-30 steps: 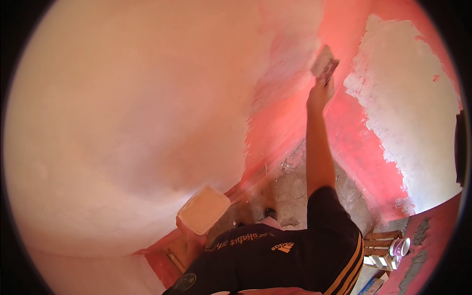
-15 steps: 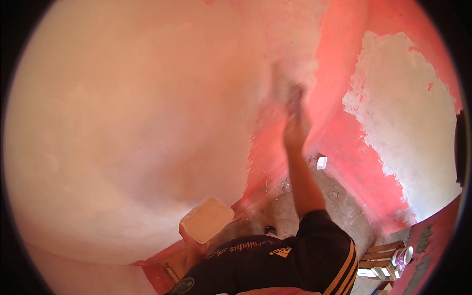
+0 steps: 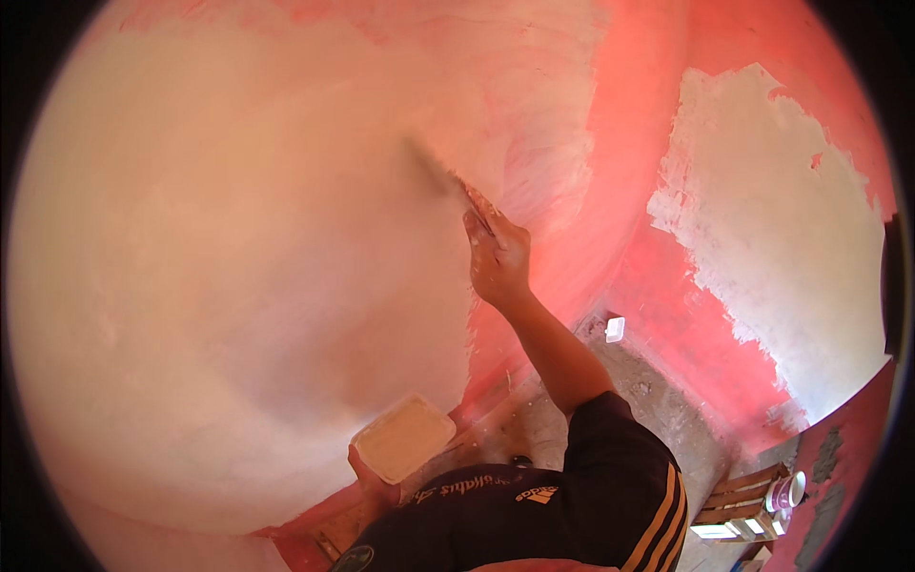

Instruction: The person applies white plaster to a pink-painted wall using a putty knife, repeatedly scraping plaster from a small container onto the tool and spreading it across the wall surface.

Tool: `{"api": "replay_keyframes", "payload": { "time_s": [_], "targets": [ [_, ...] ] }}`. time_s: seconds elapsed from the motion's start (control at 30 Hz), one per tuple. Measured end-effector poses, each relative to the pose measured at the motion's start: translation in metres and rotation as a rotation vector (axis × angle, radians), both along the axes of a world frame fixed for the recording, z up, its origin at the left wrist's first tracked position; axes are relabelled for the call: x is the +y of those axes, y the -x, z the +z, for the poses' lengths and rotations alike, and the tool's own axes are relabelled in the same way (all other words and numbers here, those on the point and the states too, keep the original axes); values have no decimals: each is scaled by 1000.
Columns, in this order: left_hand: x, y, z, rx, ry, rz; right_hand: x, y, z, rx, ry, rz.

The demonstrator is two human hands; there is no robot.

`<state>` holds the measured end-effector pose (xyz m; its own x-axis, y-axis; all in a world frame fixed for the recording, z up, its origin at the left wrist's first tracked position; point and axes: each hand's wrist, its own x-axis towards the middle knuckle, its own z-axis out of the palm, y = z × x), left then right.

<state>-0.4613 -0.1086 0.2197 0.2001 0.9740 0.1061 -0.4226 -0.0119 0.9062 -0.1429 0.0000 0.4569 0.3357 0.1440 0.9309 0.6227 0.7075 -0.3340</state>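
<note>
My right hand [image 3: 498, 250] grips the handle of a wide putty knife [image 3: 459, 186], whose blurred blade lies against the pale coated wall [image 3: 238, 191], left of a pinkish edge where the coating thins. Low at the centre, my left hand [image 3: 367, 472] holds a rectangular tray [image 3: 403, 437] of pale paste near the wall; most of that hand is hidden under the tray and beside my dark shirt.
A pink adjoining wall [image 3: 705, 362] with a ragged pale patch [image 3: 782, 238] is on the right. Below are a dusty floor [image 3: 648, 396], a small white box [image 3: 615, 329] in the corner, and a wooden crate [image 3: 739, 496] with a white bucket [image 3: 783, 492].
My right hand and the knife have swept down and to the left across the wall, from high at the right toward the middle. The tray sits slightly lower in the view.
</note>
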Motion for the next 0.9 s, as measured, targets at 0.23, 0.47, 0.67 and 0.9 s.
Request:
{"api": "replay_keyframes", "payload": {
  "time_s": [0.23, 0.47, 0.67, 0.9],
  "targets": [
    [11, 18, -49, 41, -66, -45, 63, -192, 46, 428, -226, -227],
    [26, 14, -30, 678, -551, 181, 83, -65, -25, 113, 17, -251],
    [1, -14, 0, 71, -45, 99, 2, 39, -98, -277, -118, 123],
    [6, 11, -72, -203, 455, 49, 51, -202, -18, 581, -36, -261]
  ]
}}
